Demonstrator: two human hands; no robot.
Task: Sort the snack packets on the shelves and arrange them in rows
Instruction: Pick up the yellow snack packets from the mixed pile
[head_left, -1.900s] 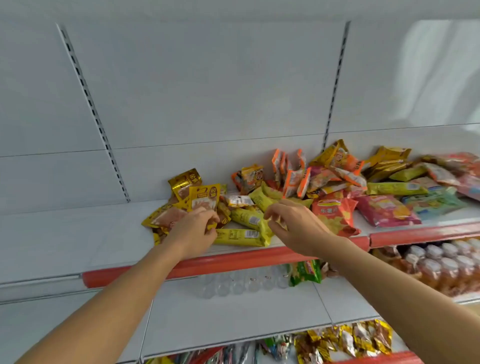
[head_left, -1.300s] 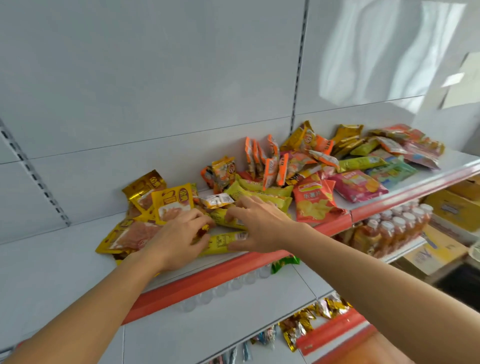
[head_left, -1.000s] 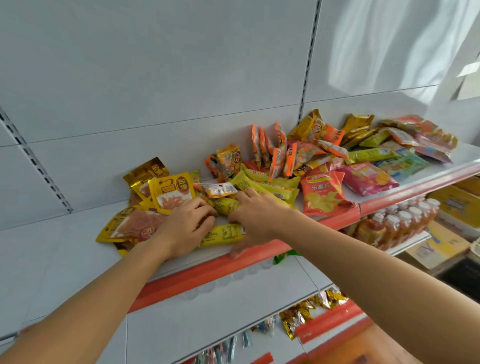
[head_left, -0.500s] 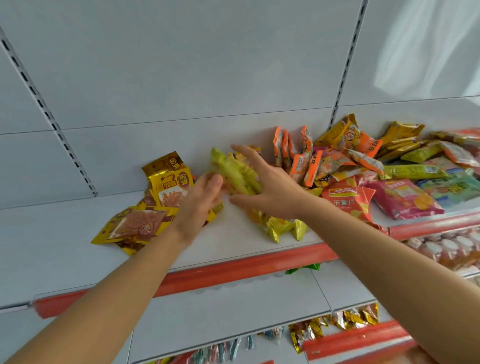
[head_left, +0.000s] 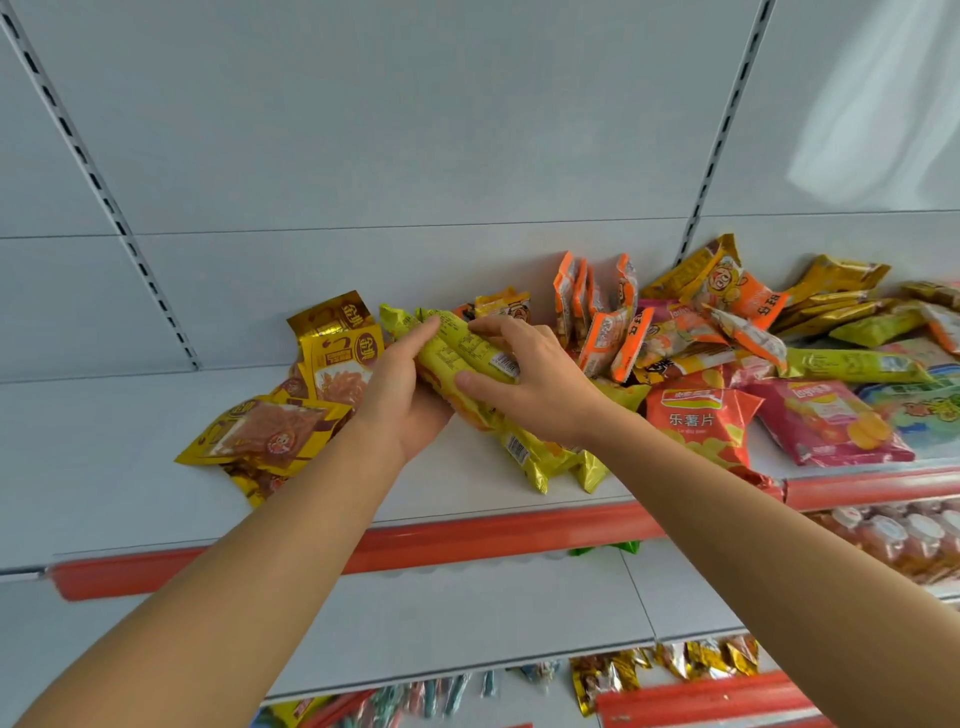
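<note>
Yellow-green snack packets (head_left: 464, 355) are gathered in a bundle above the white shelf (head_left: 104, 467), gripped between both hands. Left hand (head_left: 402, 397) cups them from beneath at the left, while right hand (head_left: 530, 384) clasps them from the right, fingers curled around the wrappers.

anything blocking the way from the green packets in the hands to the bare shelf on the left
The gold pouches lie just left of the left hand, between the green packets and the bare shelf. The right hand also holds the packets.
</note>
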